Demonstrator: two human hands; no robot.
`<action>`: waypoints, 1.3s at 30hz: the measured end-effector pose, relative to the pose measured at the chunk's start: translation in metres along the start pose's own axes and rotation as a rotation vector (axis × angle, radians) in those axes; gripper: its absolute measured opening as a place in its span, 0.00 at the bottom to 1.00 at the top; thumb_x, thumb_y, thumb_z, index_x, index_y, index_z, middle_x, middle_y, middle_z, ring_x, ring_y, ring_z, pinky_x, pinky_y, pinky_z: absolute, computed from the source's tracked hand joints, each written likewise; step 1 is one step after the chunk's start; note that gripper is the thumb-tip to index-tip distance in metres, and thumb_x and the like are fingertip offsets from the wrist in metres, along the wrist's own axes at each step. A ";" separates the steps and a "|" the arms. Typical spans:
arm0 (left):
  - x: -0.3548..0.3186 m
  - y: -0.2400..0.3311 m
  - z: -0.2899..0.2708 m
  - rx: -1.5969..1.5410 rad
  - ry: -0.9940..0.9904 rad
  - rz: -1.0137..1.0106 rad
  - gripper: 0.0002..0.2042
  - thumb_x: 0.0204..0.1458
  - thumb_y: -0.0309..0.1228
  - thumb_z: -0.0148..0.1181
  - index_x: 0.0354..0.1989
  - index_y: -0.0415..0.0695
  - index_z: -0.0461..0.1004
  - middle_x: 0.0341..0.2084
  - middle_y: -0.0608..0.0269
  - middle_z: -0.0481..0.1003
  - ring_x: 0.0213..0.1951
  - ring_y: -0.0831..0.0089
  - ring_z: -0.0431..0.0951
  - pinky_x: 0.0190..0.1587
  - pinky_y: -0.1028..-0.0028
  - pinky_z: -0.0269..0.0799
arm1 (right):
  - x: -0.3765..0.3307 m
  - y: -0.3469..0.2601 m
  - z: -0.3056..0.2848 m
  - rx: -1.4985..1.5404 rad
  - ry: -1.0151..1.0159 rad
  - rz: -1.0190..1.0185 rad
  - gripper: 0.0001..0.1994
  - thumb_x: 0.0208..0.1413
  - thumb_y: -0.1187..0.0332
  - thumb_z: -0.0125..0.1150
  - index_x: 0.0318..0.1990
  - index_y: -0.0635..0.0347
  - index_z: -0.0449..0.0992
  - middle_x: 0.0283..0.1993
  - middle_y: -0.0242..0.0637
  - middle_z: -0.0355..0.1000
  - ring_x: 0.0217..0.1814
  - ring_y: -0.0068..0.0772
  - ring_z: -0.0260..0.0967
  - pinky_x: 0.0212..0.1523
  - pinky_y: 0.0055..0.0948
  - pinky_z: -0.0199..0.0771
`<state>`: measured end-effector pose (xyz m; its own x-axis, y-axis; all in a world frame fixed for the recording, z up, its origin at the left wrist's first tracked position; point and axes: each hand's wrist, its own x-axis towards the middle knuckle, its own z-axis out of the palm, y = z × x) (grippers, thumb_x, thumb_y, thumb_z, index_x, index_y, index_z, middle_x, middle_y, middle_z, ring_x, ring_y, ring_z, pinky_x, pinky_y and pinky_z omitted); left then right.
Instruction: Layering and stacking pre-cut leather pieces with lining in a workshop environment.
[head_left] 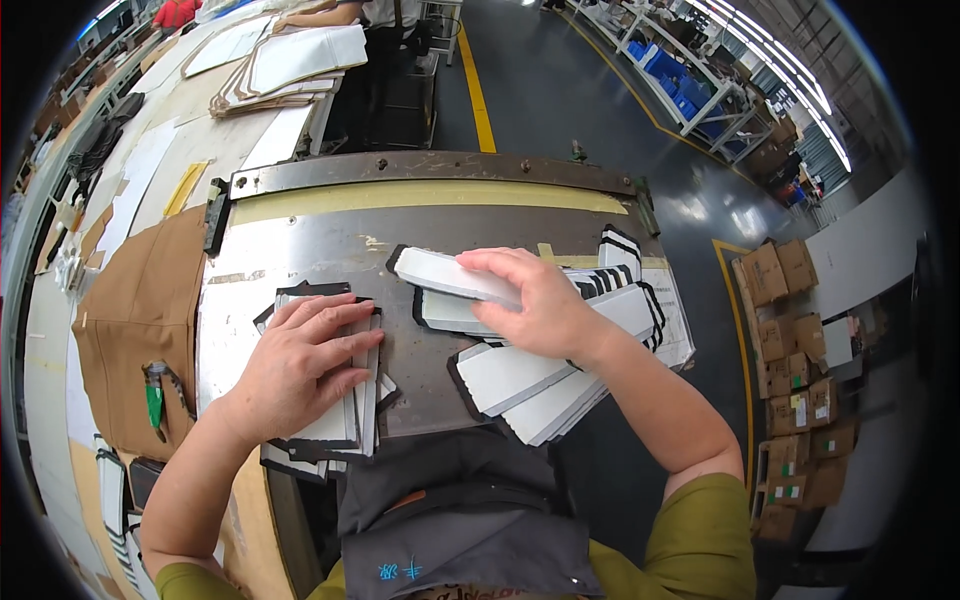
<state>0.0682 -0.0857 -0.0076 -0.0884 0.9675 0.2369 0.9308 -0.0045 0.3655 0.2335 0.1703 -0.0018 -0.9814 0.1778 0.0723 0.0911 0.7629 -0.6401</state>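
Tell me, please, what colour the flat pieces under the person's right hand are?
The flat pieces under the right hand are white with black edging, clearest in the head view.

Left hand [300,365]: lay flat on a stack of white black-edged pieces [335,420].
Right hand [535,300]: rested on a fanned pile of white strips [520,380].
Table [300,260]: grey metal top.
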 end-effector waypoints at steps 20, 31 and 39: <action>0.095 0.032 0.016 0.165 0.146 0.155 0.09 0.49 0.31 0.65 0.36 0.43 0.75 0.37 0.59 0.73 0.44 0.60 0.73 0.44 0.65 0.67 | 0.022 0.001 -0.011 -0.207 0.185 -0.019 0.07 0.58 0.68 0.61 0.36 0.63 0.80 0.28 0.45 0.75 0.26 0.44 0.70 0.31 0.35 0.70; 0.099 0.036 0.050 0.218 -0.055 0.264 0.21 0.56 0.44 0.60 0.58 0.54 0.74 0.47 0.64 0.72 0.52 0.65 0.70 0.55 0.68 0.70 | 0.017 0.020 -0.060 1.161 0.904 -0.009 0.11 0.63 0.66 0.61 0.49 0.58 0.76 0.43 0.34 0.78 0.44 0.28 0.77 0.46 0.35 0.80; 0.109 0.018 0.033 -0.232 -0.075 0.118 0.25 0.53 0.38 0.65 0.59 0.46 0.70 0.52 0.55 0.71 0.55 0.56 0.72 0.58 0.60 0.69 | 0.059 -0.010 -0.020 1.173 0.616 -0.018 0.12 0.60 0.70 0.64 0.50 0.60 0.76 0.44 0.32 0.77 0.43 0.25 0.76 0.45 0.30 0.80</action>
<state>0.0871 0.0278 -0.0046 0.0505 0.9729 0.2256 0.8264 -0.1675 0.5375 0.1781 0.1856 0.0248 -0.7158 0.6622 0.2214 -0.4255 -0.1624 -0.8903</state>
